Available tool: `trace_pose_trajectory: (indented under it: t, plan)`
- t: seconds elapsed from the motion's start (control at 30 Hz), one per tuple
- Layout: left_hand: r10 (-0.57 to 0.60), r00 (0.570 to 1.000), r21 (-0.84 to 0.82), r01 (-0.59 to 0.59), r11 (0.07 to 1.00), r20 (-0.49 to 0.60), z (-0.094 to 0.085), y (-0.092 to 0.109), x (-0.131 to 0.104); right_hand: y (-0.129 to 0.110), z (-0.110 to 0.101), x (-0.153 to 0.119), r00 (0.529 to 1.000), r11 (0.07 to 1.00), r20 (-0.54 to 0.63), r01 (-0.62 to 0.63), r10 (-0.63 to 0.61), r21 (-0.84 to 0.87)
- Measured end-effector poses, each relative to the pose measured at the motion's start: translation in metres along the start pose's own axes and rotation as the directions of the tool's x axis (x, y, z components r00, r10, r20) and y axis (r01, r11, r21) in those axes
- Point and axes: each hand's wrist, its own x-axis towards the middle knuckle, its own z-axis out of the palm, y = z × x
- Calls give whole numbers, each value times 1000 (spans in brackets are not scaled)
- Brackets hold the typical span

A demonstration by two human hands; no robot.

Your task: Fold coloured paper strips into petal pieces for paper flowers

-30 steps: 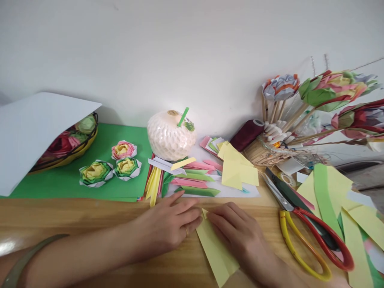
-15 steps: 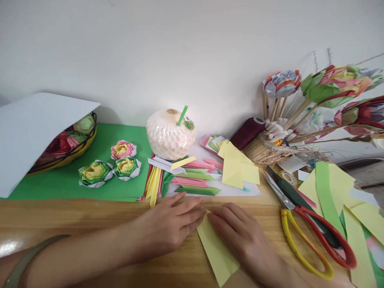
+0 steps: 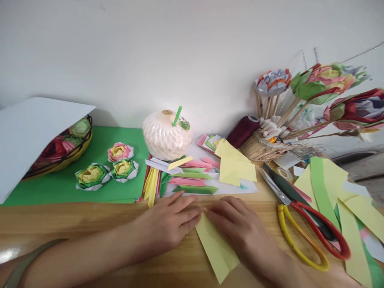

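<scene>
A sheet of pale yellow paper (image 3: 214,250), folded to a point at its far end, lies on the wooden table (image 3: 99,218). My left hand (image 3: 169,222) reaches in from the left with fingers stretched and apart, its outer fingertips touching the paper's pointed tip. Its thumb is hidden. My right hand (image 3: 240,230) is closed over the paper's right side, fingers together and fingertips by the same tip. Just beyond the hands lie several folded paper strips (image 3: 192,182) in pink, green and white. Several yellow paper pieces (image 3: 231,164) lie to the right of them.
Large scissors (image 3: 300,216) with red and yellow handles lie at right, beside paper scraps (image 3: 322,192). Behind stand a white textured coconut (image 3: 166,138), a maroon thread spool (image 3: 244,130) and paper flowers on sticks (image 3: 273,82). Three small paper flowers (image 3: 93,176) sit on green paper (image 3: 120,132).
The camera view has shifted slightly, moving the scissors and paper flowers leftward in the picture. My right hand has edged up and left along the paper; my left hand stays at the tip.
</scene>
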Motion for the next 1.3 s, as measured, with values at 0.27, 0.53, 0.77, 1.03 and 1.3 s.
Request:
trace_pose_trajectory:
  t: [0.27,0.53,0.77,1.03,1.3]
  plan:
    - [-2,997,-2,2,1000,79,-7,0,1,15,-10,0,999,994,26,43,-46,102]
    - [-31,999,6,31,1000,13,-4,4,2,6,-23,-2,1000,985,4,-26,26,173]
    - [-12,1000,-45,12,999,6,-4,4,0,5,-26,1,984,988,174,0,-28,156]
    - [-146,982,-356,180,917,122,-3,4,6,11,-12,-2,999,993,6,-36,35,112]
    - [-329,816,-486,556,675,475,-18,-1,21,3,10,-3,955,912,-48,-263,292,313]
